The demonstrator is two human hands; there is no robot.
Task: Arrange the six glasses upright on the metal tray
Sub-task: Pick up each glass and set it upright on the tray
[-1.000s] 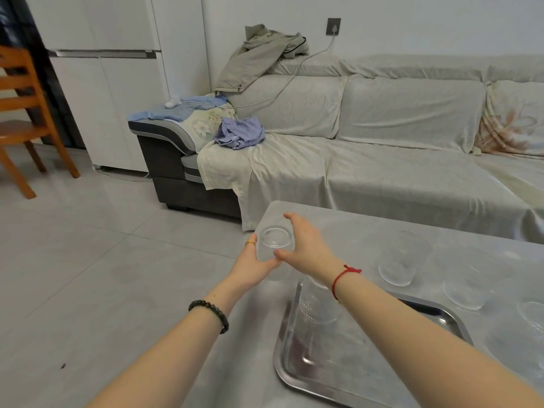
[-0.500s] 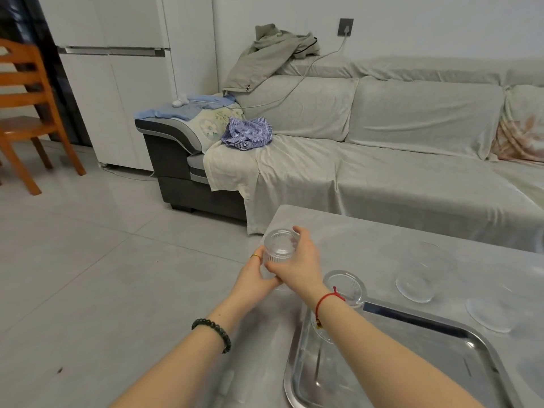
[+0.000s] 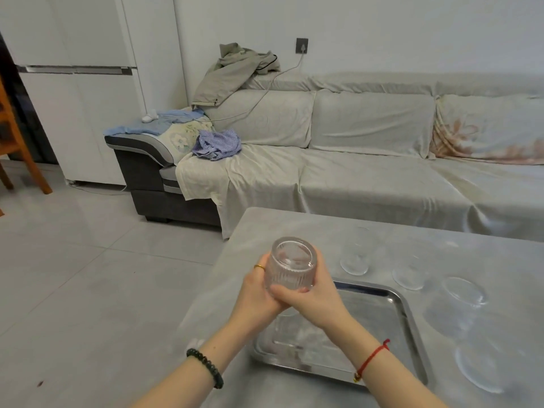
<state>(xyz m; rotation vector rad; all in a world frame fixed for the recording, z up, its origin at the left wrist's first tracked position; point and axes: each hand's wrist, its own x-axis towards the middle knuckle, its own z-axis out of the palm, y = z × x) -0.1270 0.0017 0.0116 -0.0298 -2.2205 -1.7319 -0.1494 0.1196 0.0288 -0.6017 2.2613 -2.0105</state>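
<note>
Both my hands hold one clear ribbed glass in the air over the far left corner of the metal tray. My left hand wraps its left side and my right hand its right side and bottom. The glass tilts away from me, with one round end facing up. Another glass stands on the tray, mostly hidden under my hands. Several more clear glasses stand on the grey table, among them one beyond the tray, one next to it and one to the tray's right.
The grey table ends just left of the tray, with tiled floor beyond. A covered sofa with clothes on it runs behind the table. A wooden chair stands at far left.
My hands have lifted the ribbed glass and brought it nearer, from the table's left edge to above the tray's corner. My hands now cover the glass on the tray.
</note>
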